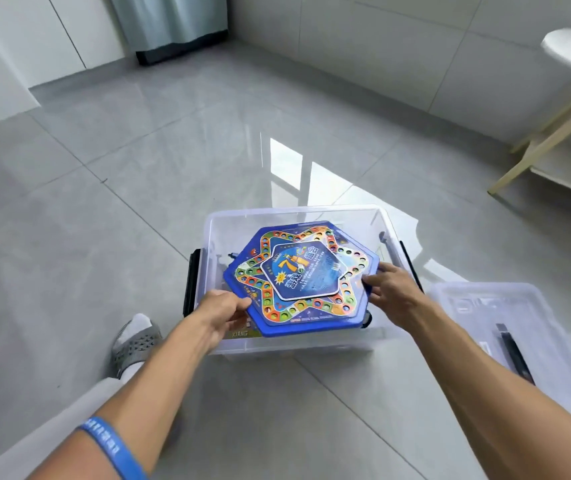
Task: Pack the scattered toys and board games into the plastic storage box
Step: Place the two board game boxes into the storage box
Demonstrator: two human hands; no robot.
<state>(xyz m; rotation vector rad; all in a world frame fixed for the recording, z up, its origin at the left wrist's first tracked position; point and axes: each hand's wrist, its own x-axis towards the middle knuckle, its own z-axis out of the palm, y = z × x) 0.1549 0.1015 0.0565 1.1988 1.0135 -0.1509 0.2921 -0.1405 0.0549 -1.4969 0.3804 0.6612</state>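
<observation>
Down on a glossy grey tiled floor (138, 188) sits a clear plastic storage box (386, 327) with black latches on its sides. Two bare arms reach forward from the bottom of the view. Between them is a blue six-sided board game (303, 282), printed with a star-shaped track of coloured circles, held flat over the open box and tilted slightly. The left hand (220, 311) grips the game's near-left edge, thumb on top. The right hand (393, 292) grips its right edge, fingers curled round it. Something with yellow lettering lies in the box under the game, mostly hidden. The box's clear lid (506, 317) lies on the floor just to the right. A blue wristband (114, 448) circles the left forearm. A foot in a grey slipper (133, 348) stands left of the box.
</observation>
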